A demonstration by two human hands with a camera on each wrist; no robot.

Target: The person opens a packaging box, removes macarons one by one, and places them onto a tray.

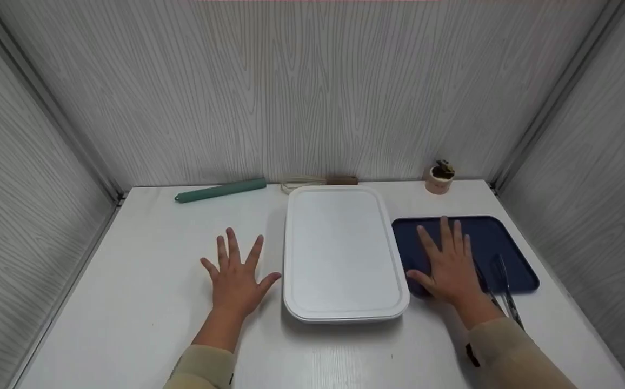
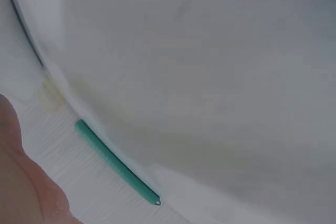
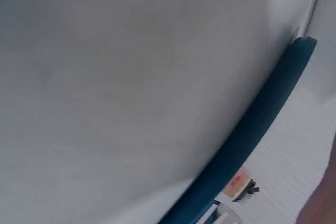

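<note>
Your hands lie flat and spread, holding nothing: left hand left of the white tray, right hand on the blue tray to its right. You seem at rest; a next move needs a grip.

Dark blue tray — flat, right of white tray.

Person, two arms: left hand and right hand bare, no rings or gloves. Beige long sleeves to both wrists; small dark tab at right cuff.
</note>
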